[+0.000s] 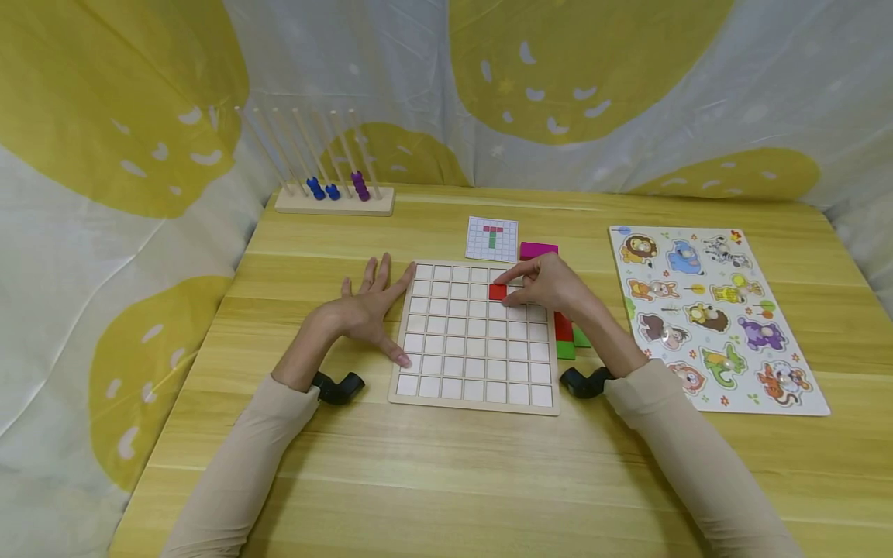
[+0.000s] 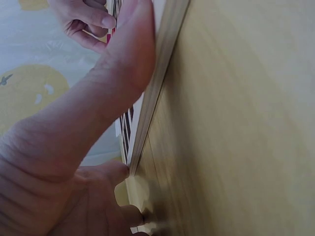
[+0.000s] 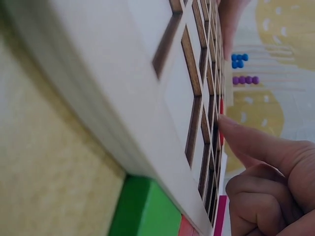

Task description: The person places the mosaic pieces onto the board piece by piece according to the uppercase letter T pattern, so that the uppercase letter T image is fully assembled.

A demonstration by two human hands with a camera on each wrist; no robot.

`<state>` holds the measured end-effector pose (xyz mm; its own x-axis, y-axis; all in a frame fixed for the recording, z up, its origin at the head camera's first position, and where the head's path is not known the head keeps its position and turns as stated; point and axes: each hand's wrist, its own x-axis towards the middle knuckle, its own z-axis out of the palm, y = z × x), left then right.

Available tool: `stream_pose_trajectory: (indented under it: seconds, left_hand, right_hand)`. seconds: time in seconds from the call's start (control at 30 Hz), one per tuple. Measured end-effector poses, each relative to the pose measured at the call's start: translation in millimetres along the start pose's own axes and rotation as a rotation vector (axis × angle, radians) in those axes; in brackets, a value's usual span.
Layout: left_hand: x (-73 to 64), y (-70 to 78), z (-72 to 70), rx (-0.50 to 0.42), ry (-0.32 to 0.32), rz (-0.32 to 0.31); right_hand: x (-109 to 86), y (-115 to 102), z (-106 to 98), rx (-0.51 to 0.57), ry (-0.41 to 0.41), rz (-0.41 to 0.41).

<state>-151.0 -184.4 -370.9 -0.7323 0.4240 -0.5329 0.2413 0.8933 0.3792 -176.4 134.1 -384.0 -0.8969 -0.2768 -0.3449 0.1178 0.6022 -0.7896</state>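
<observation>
A wooden board point(image 1: 474, 409) with a grid of square white cells lies flat on the table. My left hand point(image 1: 356, 314) is spread at its left edge; the thumb rests on the rim and the index finger touches the upper left corner. Toward the board's upper right, my right hand point(image 1: 547, 285) pinches a red square tile point(image 1: 498, 292) between thumb and index finger, over a cell. Whether the tile is fully seated cannot be told. In the right wrist view the red tile point(image 3: 221, 135) shows edge-on at the fingertip. A small pattern card point(image 1: 491, 240) with a red-and-green T lies behind the board.
Right of the board lie red blocks point(image 1: 563, 329), green blocks point(image 1: 566, 350) and a magenta block point(image 1: 539, 249). An animal puzzle board point(image 1: 725, 325) lies farther right. A peg stand point(image 1: 335, 203) with blue and purple beads stands at the back left.
</observation>
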Motion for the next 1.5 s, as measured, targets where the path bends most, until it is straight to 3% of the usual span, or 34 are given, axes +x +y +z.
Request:
stream_pose_trajectory:
  seconds: [0.4, 0.77, 1.2, 1.5]
  left_hand:
    - [-0.3, 0.6, -0.3, 0.006, 0.000, 0.003]
    - [-1.7, 0.4, 0.0, -0.008, -0.001, -0.003]
    - [-2.7, -0.9, -0.1, -0.014, 0.003, 0.010]
    - [-2.1, -0.3, -0.1, -0.010, -0.001, 0.012]
  right_hand:
    - [-19.7, 12.9, -29.0, -0.032, 0.039, 0.051]
    - [-46.4, 39.9, -54.8, -0.056, 0.021, 0.030]
    - [-55.2, 47.8, -56.1, -0.093, -0.049, 0.068]
    - [-53.8, 46.9, -54.3, -0.113, -0.051, 0.086]
